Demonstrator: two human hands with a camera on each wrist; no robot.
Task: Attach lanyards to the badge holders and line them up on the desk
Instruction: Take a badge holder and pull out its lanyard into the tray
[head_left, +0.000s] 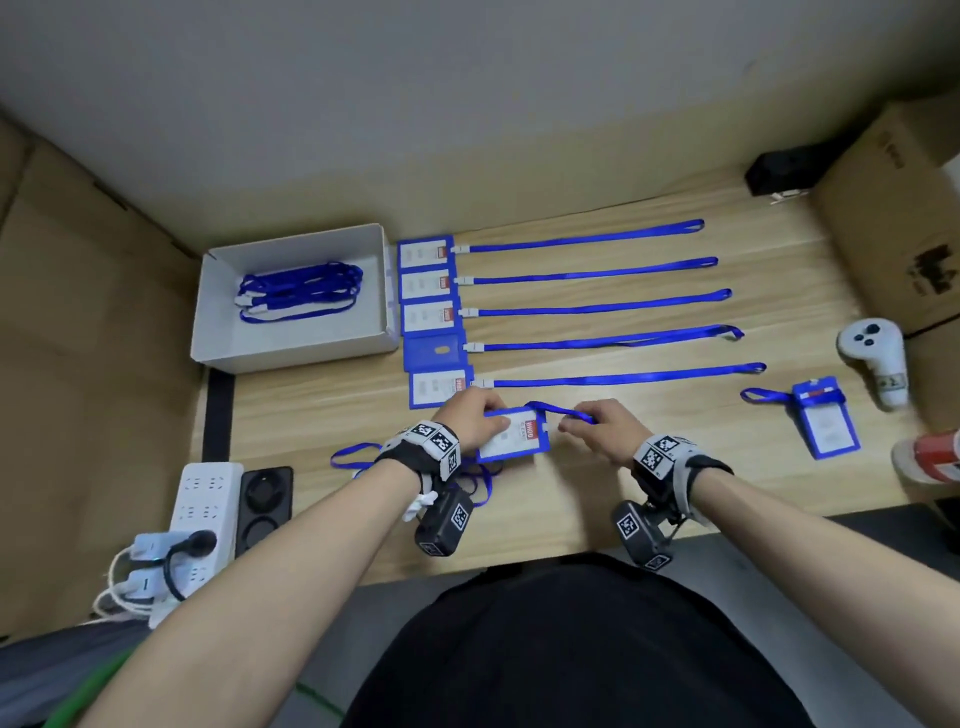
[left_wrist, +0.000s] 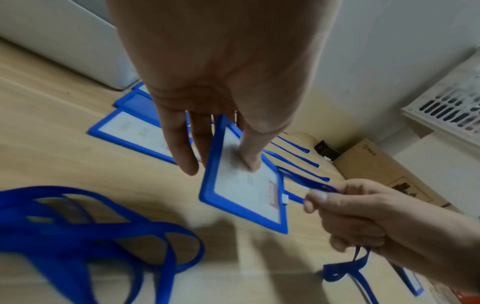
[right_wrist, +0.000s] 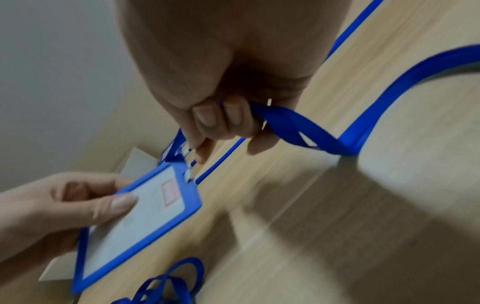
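My left hand (head_left: 480, 422) grips a blue badge holder (head_left: 514, 435) near the desk's front middle, thumb on its face (left_wrist: 246, 191). The holder (right_wrist: 137, 226) is tilted, with its white clip end toward my right hand (head_left: 597, 427). That hand (right_wrist: 221, 123) pinches the blue lanyard (right_wrist: 298, 127) close to the clip, and the strap trails off to the right. Behind them, several finished holders with lanyards (head_left: 597, 312) lie in a neat row. One more holder with a strap wound round its top (head_left: 826, 421) lies at the right. Loose lanyards (left_wrist: 91, 236) lie under my left wrist.
A white box (head_left: 208, 322) with more lanyards stands at the back left. A power strip (head_left: 202, 509) and a black stand sit at the front left. At the right are a white controller (head_left: 878, 353), a red and white can (head_left: 930, 457) and a cardboard box (head_left: 893, 208).
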